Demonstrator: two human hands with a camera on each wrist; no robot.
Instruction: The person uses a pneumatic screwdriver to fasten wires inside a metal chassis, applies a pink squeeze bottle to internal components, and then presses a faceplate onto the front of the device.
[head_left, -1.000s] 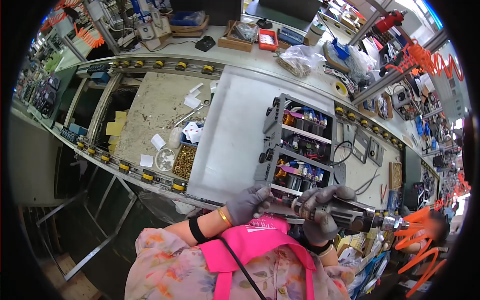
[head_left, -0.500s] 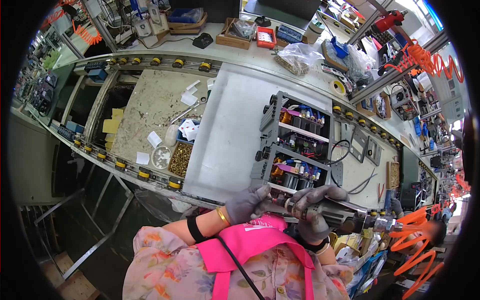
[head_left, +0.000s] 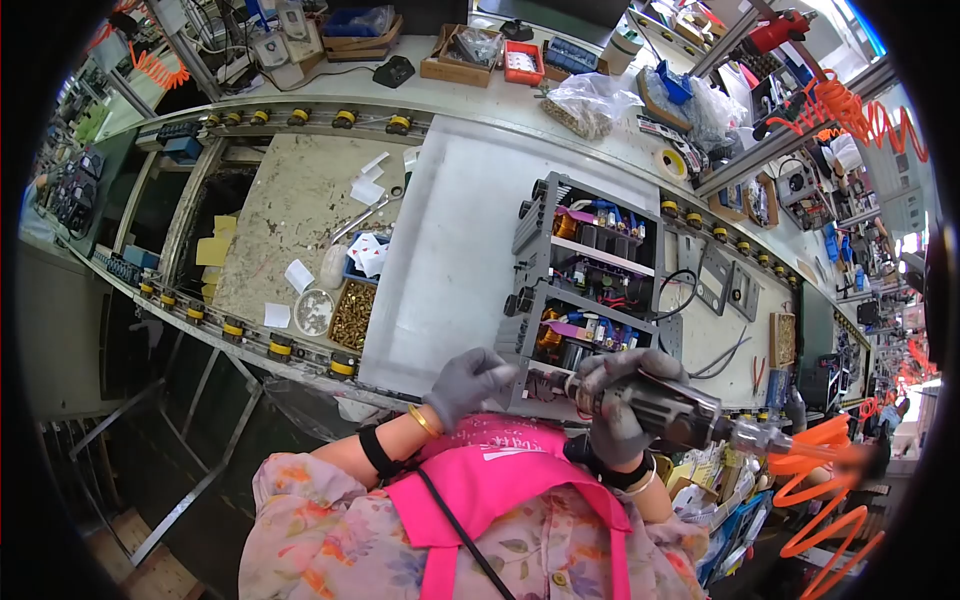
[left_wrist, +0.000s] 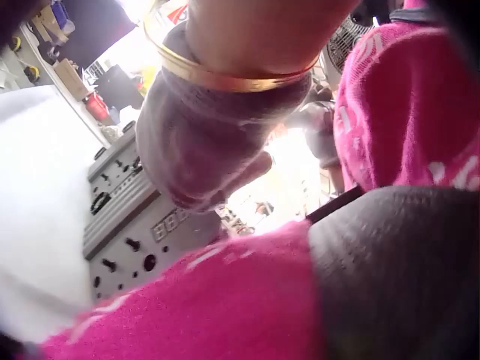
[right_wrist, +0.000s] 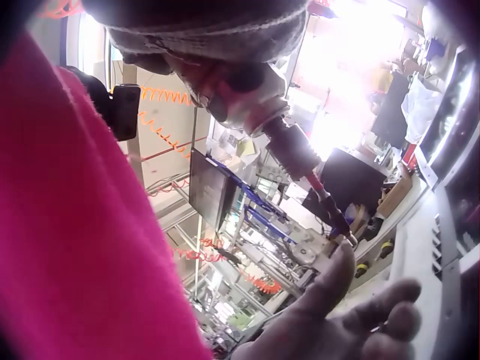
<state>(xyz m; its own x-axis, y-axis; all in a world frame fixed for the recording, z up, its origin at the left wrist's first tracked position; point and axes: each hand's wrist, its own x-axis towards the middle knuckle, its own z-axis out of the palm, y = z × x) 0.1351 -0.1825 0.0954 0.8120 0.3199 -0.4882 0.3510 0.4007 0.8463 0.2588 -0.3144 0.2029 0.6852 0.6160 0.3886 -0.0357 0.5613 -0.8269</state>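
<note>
My gloved right hand grips a pneumatic screwdriver, its fingers wrapped round the body. The tool lies nearly level, its bit end pointing left; in the right wrist view the dark bit shows beyond the chuck. Just left of that end is my gloved left hand, a gold bracelet at its wrist. Its thumb stands apart from the loosely bent fingers, close to the bit tip. Beyond the hands sit two grey electronic units with uncovered insides. Knobs and a display mark their front panel.
The units rest on a white board over the roller line. To the left are a box of brass fasteners, a round dish and a wrench. Metal plates lie right of the units. An orange coiled hose trails from the screwdriver.
My left hand has drawn back leftward from the screwdriver's bit, which it pinched before. The right hand still grips the screwdriver, now slightly higher and more tilted. The whole head view has shifted slightly.
</note>
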